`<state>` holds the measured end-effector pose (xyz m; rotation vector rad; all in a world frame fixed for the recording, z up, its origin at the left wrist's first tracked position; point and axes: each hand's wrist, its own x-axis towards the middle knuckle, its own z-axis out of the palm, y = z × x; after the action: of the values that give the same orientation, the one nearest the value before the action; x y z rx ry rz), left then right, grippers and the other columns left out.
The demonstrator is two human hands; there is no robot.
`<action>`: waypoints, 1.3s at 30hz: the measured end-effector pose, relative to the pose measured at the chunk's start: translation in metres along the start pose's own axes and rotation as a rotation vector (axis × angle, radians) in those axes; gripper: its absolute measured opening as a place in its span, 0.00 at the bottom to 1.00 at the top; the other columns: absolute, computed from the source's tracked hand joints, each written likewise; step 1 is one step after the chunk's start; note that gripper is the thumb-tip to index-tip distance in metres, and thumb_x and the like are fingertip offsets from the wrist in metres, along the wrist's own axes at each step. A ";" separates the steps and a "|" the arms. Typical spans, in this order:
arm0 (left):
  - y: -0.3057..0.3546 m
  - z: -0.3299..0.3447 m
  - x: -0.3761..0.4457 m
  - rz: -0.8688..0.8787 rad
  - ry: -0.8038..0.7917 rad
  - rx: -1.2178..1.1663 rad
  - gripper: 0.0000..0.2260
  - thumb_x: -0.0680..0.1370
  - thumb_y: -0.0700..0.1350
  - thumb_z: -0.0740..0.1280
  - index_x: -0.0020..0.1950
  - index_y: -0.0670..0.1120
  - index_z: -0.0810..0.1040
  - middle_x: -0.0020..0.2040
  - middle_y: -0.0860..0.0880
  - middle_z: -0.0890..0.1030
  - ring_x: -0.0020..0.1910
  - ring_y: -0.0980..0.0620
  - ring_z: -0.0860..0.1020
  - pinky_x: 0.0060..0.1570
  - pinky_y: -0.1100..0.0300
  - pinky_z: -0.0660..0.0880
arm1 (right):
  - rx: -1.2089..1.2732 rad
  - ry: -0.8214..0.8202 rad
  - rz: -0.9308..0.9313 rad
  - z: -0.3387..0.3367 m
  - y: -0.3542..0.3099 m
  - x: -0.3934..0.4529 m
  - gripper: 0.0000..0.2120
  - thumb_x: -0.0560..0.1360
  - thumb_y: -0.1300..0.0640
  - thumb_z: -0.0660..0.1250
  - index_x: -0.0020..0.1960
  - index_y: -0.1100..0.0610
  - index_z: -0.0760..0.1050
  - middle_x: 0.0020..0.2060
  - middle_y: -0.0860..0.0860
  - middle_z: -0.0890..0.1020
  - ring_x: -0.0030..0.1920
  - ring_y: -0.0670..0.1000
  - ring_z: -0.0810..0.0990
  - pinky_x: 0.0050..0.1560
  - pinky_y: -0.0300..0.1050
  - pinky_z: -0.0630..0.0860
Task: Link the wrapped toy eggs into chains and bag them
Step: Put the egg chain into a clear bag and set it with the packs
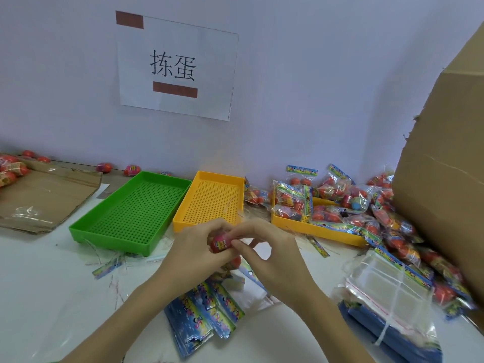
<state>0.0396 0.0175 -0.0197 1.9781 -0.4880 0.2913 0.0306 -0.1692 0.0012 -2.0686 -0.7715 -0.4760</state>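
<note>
Both hands meet at frame centre over white table (39, 263). Left hand (193, 247): fingers curled tight round red wrapped egg (220, 243), label facing cam. Right hand (269, 255): thumb + index fingertips pinched narrow at egg's right end, prob. on clear wrap; rest of fingers loosely bent. Second red egg (235, 262) partly visible just below, under the hands; link between the two not discernible. Green tray (78, 229) left of centre, yellow tray (180, 222) beside it, touching. Second yellow tray (314, 229) right of centre w/ filled bags (290, 203), more piled at right edge by cardboard box (445, 179). Printed header cards (204, 315) at bottom centre. Stack of empty clear bags (387, 281) lower right.
</note>
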 end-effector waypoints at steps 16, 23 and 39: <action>-0.001 -0.010 0.007 -0.340 0.103 -0.298 0.09 0.70 0.53 0.80 0.42 0.53 0.82 0.44 0.42 0.86 0.40 0.50 0.87 0.46 0.52 0.82 | -0.393 0.330 0.816 -0.105 0.088 0.078 0.17 0.75 0.75 0.60 0.59 0.66 0.81 0.55 0.61 0.83 0.53 0.60 0.81 0.49 0.52 0.80; 0.001 -0.012 0.007 -0.328 0.181 -0.284 0.13 0.70 0.53 0.81 0.49 0.51 0.82 0.44 0.50 0.87 0.46 0.46 0.86 0.42 0.50 0.84 | -0.697 0.064 0.846 -0.102 0.157 0.089 0.08 0.77 0.73 0.64 0.56 0.69 0.77 0.53 0.65 0.81 0.55 0.63 0.80 0.45 0.51 0.75; 0.001 -0.009 0.006 -0.274 0.097 -0.282 0.10 0.72 0.51 0.81 0.47 0.51 0.83 0.40 0.45 0.83 0.41 0.49 0.84 0.44 0.61 0.82 | -0.800 0.032 0.742 -0.084 0.174 0.083 0.13 0.81 0.53 0.69 0.62 0.57 0.77 0.56 0.56 0.84 0.57 0.59 0.82 0.59 0.54 0.78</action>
<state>0.0445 0.0237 -0.0125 1.7205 -0.1799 0.1356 0.2047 -0.2870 -0.0064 -2.8500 0.3125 -0.4154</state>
